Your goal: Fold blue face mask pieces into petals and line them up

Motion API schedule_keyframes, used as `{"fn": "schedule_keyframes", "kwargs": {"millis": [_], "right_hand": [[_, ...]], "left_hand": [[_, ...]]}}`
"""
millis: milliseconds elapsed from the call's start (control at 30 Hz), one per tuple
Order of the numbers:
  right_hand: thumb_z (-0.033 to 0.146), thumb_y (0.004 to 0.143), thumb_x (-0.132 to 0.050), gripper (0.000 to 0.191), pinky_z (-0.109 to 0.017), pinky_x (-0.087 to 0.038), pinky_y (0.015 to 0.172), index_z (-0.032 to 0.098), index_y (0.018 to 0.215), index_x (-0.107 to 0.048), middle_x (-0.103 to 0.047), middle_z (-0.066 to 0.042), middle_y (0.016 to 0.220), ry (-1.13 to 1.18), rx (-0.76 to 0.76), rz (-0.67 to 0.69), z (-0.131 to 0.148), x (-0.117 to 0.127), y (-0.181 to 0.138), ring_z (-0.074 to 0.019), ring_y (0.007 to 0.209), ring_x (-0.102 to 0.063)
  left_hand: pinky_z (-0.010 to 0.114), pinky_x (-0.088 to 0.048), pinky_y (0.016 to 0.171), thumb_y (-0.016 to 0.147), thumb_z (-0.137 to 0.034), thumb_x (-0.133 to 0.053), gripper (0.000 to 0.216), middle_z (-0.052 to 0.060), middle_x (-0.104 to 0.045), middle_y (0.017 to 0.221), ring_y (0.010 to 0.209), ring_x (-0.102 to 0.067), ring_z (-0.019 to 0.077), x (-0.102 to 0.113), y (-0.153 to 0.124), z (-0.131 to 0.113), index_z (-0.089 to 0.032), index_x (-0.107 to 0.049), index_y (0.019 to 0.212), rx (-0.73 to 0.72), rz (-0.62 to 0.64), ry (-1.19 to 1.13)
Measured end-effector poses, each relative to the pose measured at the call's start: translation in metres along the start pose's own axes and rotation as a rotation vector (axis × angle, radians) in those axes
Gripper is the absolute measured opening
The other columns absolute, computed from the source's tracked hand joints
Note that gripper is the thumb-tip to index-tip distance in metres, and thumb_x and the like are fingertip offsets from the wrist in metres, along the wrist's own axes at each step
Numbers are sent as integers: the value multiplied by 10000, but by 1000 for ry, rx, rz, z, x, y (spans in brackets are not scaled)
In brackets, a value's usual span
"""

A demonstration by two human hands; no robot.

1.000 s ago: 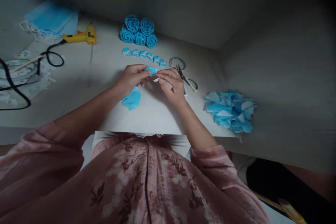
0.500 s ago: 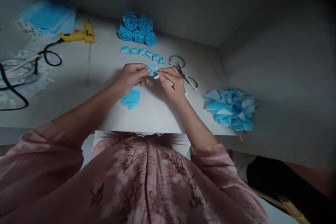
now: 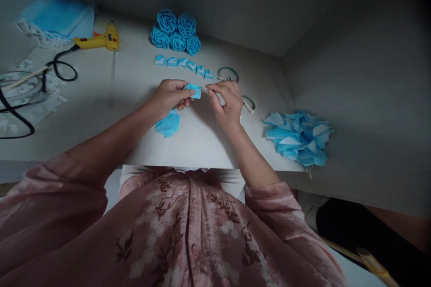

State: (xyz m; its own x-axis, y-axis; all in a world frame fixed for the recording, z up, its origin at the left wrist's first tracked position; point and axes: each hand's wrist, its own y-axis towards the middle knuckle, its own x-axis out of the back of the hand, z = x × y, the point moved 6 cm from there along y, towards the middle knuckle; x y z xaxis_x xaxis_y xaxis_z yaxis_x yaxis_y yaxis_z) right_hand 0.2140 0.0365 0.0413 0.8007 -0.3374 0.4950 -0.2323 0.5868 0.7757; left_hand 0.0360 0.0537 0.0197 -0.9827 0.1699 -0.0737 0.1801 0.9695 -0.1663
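Observation:
Between the thumb and fingers of my left hand (image 3: pixel 170 97) is a small folded piece of blue fabric (image 3: pixel 195 91), its free end pointing right. My right hand (image 3: pixel 227 102) hovers just right of that end, apart from it. Its thumb and forefinger are drawn together in a pinch; whatever they may hold is too small to make out. Below my left wrist lies a loose blue fabric piece (image 3: pixel 167 124). Scissors (image 3: pixel 249 104) are mostly hidden behind my right hand, one pale handle loop showing. Beyond my hands runs a row of small folded blue pieces (image 3: pixel 183 63).
Several blue rolled fabric roses (image 3: pixel 178 31) are stacked at the back. A yellow glue gun (image 3: pixel 97 41) with a black cord lies left, near blue face masks (image 3: pixel 55 15). A ring-shaped roll (image 3: pixel 228 73) sits behind my right hand. Blue fabric pieces (image 3: pixel 298 139) are heaped right.
My right hand has moved slightly right, away from the folded fabric piece. The white bit that showed at its fingertips is out of sight. The scissors' blades are now covered.

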Motion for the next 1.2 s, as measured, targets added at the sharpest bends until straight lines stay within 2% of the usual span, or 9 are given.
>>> {"fn": "schedule_keyframes", "kwargs": {"millis": [200,533,733,867,933,1033,1100,1200], "right_hand": [[432,1116,-478,359,-473,-549,940,263,1131,-794,-717,-88,974,-54,35,64,1,-7,-5,-264,982,-675],[316,1123,-506,293,-383,-485,836,257,1096,-791,-704,-54,932,-219,170,8,11,-9,-6,-206,940,-635],[294,1131,-490,299,-368,-461,831,249,1087,-783,-698,-52,946,-266,191,59,12,-13,-7,-199,963,-626],[279,1117,-505,289,-376,-448,845,232,1127,-791,-709,-66,968,-231,210,106,14,-14,-8,-212,991,-617],[307,1103,-518,292,-399,-457,887,239,1178,-792,-711,-72,998,-197,195,164,13,-15,-8,-228,1026,-618],[379,1101,-496,333,-438,-482,953,270,1219,-788,-700,-65,1005,-82,121,231,7,-14,-5,-234,1034,-635],[448,1113,-460,374,-457,-508,995,279,1243,-767,-709,-64,1034,27,24,217,0,-10,-2,-233,1048,-658],[567,1094,-473,434,-454,-545,1060,280,1355,-670,-731,-82,1201,194,-142,178,-12,-6,0,-237,1152,-680]], "left_hand": [[187,-340,409,852,-119,-808,217,7,-643,587,448,-530,61,-2,0,3,-136,-668,688,1,37,-11],[193,-345,422,855,-101,-803,221,7,-648,589,457,-533,61,-5,-1,2,-133,-668,682,6,56,-28],[189,-327,429,852,-117,-821,227,6,-659,622,472,-542,52,-7,-4,-1,-130,-661,691,23,68,-71],[194,-332,442,894,-71,-729,203,11,-662,621,490,-551,56,-6,-5,-2,-129,-673,708,76,51,-117],[192,-345,451,911,-53,-683,208,9,-656,616,496,-555,56,-3,-4,-1,-128,-679,717,92,28,-126],[182,-363,454,890,-112,-748,188,0,-640,603,489,-553,57,0,-2,-2,-137,-668,721,54,15,-90],[187,-362,444,867,-156,-799,213,-3,-630,591,466,-539,60,0,-1,-2,-145,-654,711,15,40,-32],[195,-355,429,873,-170,-806,222,-11,-613,557,420,-496,56,-3,-2,-3,-150,-656,710,-24,78,66]]}}
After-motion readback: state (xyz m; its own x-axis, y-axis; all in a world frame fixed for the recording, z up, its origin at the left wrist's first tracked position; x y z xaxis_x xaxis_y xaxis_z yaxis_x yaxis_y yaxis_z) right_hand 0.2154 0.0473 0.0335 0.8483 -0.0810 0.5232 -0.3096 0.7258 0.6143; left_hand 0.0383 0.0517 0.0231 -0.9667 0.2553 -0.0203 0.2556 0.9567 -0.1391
